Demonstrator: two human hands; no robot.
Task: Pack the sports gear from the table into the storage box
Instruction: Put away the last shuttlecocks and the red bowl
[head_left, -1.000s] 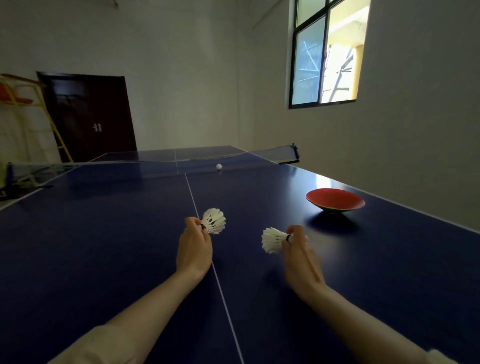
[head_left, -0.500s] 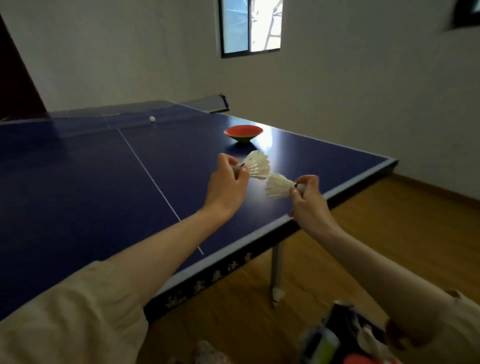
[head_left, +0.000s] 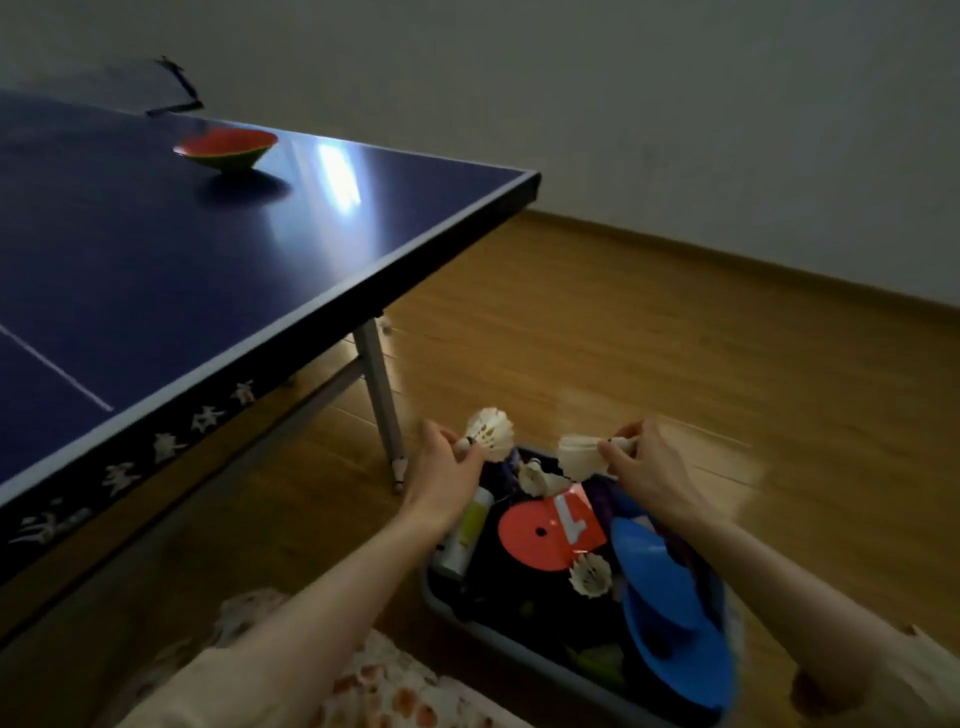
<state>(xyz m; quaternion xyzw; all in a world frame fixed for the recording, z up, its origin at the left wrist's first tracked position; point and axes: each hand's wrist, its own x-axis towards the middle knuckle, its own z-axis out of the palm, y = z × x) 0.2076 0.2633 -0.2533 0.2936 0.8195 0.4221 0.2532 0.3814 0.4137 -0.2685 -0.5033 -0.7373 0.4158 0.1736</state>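
My left hand (head_left: 444, 470) pinches the base of a white shuttlecock (head_left: 491, 434), feathers pointing up and right. In my right hand (head_left: 649, 467) a second white shuttlecock (head_left: 579, 454) is pinched by its base, feathers pointing left. Both hands hover over the far end of the grey storage box (head_left: 524, 647) on the floor. Inside the box lie two more shuttlecocks (head_left: 589, 574), a red disc (head_left: 535, 535), a blue cone (head_left: 670, 618) and a white-and-green can (head_left: 465, 535). A red cone (head_left: 228, 148) stands upside down on the blue table (head_left: 130, 260).
The table's edge and metal leg (head_left: 382, 395) stand just left of the box. Wooden floor (head_left: 623, 332) stretches to the right up to the wall. A patterned cloth (head_left: 395, 686) lies at the bottom, near the box's front left corner.
My view has swung right and down from the table to the floor. Both hands carried their shuttlecocks off the table and now hold them above the storage box.
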